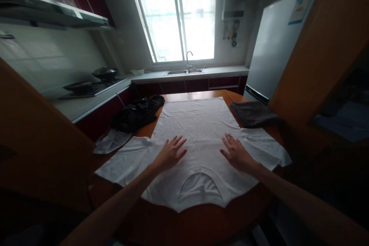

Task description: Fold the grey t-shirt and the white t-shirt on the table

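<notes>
A white T-shirt (198,123) lies spread out on the round wooden table (198,223), its neckline toward me and its hem at the far side. Both sleeves stretch outward, and light creases show in the cloth. My left hand (171,153) rests on the chest area left of the middle, fingers spread, palm down. On the right half of the shirt, my right hand (236,154) lies in much the same way with its fingers apart. Neither hand grips the fabric.
Dark clothing (138,113) lies on the table's left, beside a whitish see-through piece (112,141). A folded dark grey cloth (255,113) sits at the right. Beyond are a counter with a sink (184,72), a stove (95,86) and a fridge (279,42).
</notes>
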Demonstrator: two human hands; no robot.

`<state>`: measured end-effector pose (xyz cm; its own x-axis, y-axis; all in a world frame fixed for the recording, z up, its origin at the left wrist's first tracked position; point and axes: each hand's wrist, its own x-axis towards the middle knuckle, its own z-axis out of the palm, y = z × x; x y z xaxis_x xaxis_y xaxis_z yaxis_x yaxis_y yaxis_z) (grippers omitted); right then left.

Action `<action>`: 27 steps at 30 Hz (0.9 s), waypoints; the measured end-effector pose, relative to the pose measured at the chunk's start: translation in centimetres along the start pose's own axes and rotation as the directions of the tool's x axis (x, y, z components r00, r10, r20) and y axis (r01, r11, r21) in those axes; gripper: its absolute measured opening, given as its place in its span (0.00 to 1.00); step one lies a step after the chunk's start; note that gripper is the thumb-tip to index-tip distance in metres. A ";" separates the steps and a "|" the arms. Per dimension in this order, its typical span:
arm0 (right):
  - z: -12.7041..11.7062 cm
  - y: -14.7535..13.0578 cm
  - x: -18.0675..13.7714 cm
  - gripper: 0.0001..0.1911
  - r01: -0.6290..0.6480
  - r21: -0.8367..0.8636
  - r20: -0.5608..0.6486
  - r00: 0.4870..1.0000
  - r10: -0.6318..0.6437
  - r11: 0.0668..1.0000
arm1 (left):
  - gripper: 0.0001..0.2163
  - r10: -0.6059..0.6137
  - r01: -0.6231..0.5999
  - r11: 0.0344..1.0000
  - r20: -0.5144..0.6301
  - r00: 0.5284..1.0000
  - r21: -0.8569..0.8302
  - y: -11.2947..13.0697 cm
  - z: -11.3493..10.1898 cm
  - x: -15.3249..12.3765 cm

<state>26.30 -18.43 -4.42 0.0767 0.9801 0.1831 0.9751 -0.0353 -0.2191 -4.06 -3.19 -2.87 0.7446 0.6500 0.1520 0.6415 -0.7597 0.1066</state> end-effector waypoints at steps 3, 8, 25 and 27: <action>0.4 -1.2 5.1 0.36 -0.023 0.033 0.064 0.998 0.020 0.999 | 0.26 -0.083 0.083 0.996 -0.004 0.997 0.016 -0.6 0.1 3.8; 1.4 1.9 11.8 0.37 -0.206 -0.048 0.096 0.973 0.210 0.977 | 0.28 -0.255 0.252 0.966 0.058 0.965 0.054 -2.7 1.4 6.5; 3.6 7.8 20.1 0.37 -0.422 -0.078 0.020 0.905 0.424 0.903 | 0.28 -0.223 0.223 0.975 0.042 0.974 0.017 -3.0 2.1 5.7; 3.5 8.9 20.9 0.36 -0.469 -0.058 -0.044 0.883 0.467 0.881 | 0.28 -0.226 0.226 0.974 0.045 0.973 0.015 -3.0 2.2 5.7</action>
<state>35.86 2.46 -5.86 0.5323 0.8405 0.1012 0.8354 -0.5020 -0.2239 -1.29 2.84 -4.44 0.5875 0.8053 0.0793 0.7958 -0.5928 0.1239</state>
